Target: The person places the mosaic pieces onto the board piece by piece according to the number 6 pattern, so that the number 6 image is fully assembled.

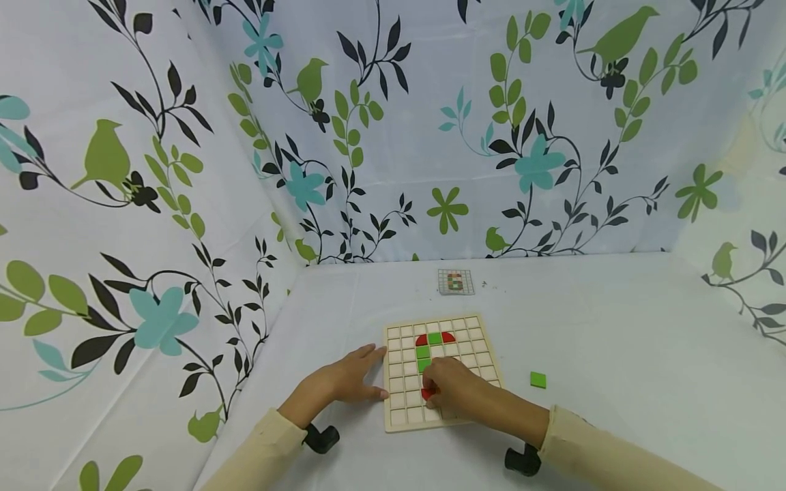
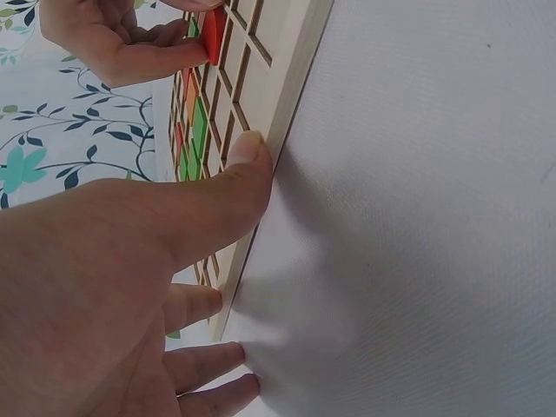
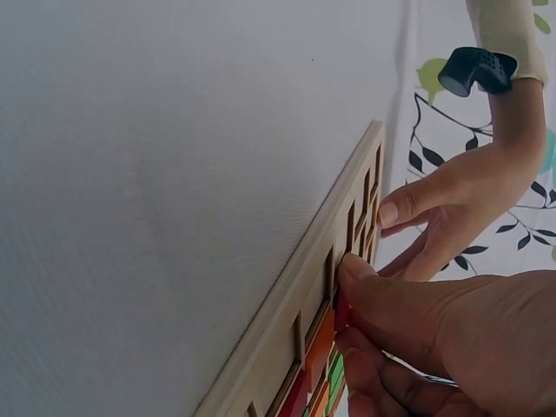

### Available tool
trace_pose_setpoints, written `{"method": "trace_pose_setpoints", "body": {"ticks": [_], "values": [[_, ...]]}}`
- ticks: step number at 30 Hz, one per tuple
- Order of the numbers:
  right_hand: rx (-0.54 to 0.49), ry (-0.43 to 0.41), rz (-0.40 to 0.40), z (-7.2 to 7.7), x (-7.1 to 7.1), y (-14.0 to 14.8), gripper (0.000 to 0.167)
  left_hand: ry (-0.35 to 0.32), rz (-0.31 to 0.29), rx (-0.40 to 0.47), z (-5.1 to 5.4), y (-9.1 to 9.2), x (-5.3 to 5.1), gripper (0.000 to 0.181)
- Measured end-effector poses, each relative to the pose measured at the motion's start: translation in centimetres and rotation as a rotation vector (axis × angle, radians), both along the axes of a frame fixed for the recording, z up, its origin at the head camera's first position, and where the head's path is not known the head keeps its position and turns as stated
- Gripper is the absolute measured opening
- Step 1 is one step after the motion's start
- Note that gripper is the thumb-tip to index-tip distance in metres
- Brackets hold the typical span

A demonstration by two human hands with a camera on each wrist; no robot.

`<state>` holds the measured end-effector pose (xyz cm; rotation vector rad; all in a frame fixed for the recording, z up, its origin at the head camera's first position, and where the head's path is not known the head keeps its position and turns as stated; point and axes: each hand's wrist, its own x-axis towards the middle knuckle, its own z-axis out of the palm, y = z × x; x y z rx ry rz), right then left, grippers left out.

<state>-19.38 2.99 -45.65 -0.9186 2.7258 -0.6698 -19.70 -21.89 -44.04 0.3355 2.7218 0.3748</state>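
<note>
A light wooden grid board (image 1: 388, 424) lies on the white cloth. My left hand (image 1: 352, 375) rests at its left edge, the thumb and fingers touching the rim with the fingers spread. Over the lower middle cells, my right hand (image 1: 456, 390) pinches a red tile (image 1: 426, 394) between thumb and fingers; the left wrist view shows this red tile (image 2: 213, 35) tilted at the board's surface. Two red corner tiles (image 1: 421, 339) flank a green tile (image 1: 434, 338) near the top. More green tiles (image 1: 423, 352) run down the left. Orange tiles (image 3: 320, 339), hidden by my hand from above, appear in the right wrist view.
A loose green tile (image 1: 537, 380) lies on the cloth right of the board. Behind the board is a small card (image 1: 456, 281) with a coloured grid pattern. Patterned curtains (image 1: 368, 136) hang at the back and sides. A dark camera mount sits on each wrist.
</note>
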Motion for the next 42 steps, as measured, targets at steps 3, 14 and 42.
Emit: {"method": "trace_pose_setpoints", "body": {"ticks": [3,14,42], "values": [[-0.021,-0.004,0.014,0.0,0.0,0.2,0.02,0.001,0.001,0.0,0.0,0.0,0.0,0.094],[-0.132,-0.122,0.089,0.3,-0.6,1.3,0.02,-0.004,-0.007,0.016,0.1,0.1,0.1,0.093],[-0.154,-0.082,0.075,-0.1,-0.8,1.9,0.014,-0.005,0.001,-0.005,-0.2,-0.1,0.0,0.095]]}}
